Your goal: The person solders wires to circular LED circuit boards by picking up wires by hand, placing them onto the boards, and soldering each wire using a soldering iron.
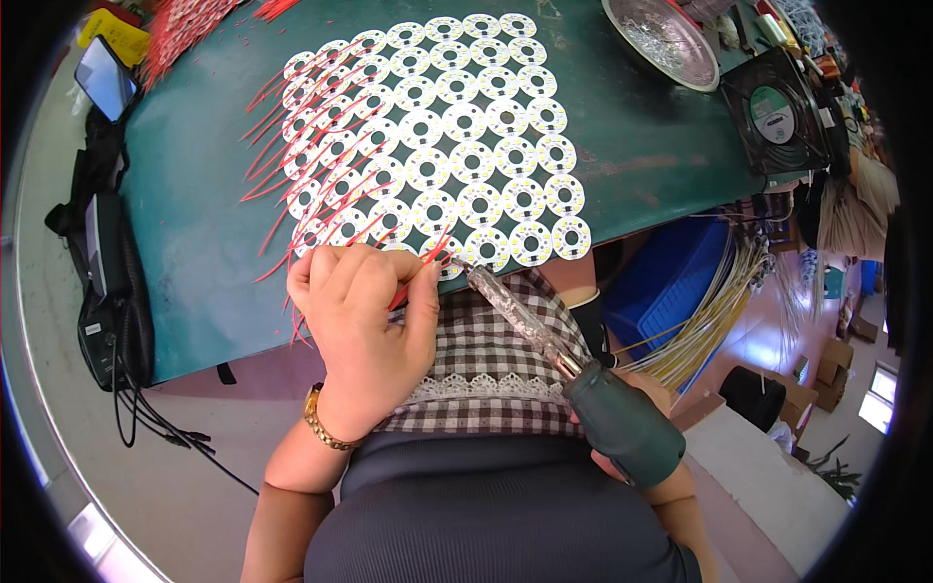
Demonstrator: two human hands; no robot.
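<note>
Person's left grip (364, 311) pinches red wire (435, 248) at the near edge of the round white boards (449, 122), which lie in rows on the green worktop (199, 243). Right grip (649, 391) is wrapped round a dark-green-handled soldering iron (595, 396), its tip at the nearest row.

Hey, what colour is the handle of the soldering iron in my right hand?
The handle is dark green; the head view shows it best.
</note>
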